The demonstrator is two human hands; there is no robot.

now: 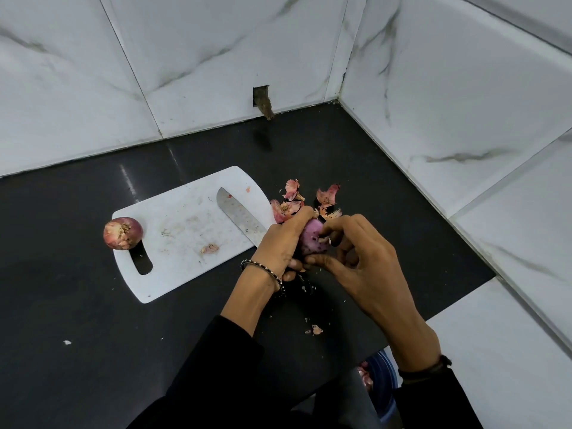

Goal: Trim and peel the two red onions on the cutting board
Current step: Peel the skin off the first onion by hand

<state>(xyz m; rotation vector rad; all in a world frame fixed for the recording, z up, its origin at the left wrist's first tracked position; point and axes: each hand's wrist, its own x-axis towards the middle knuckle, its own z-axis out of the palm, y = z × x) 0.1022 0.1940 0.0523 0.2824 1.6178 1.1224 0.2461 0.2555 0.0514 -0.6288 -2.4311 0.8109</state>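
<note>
left hand is curled round the peeled onion, just past the 3 o'clock edge of the cutting board. right hand pinches the same onion between thumb and fingertips. second onion, skin on, sits at the board's 9 o'clock edge. knife lies on the board, handle apparently beneath the left hand. skins lie at 12 o'clock of the hands.

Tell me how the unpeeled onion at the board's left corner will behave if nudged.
Round, so the unpeeled onion would probably roll. It sits at the cutting board's edge, so it may drop onto the counter. Its dry skin looks flaky and might slip.
</note>
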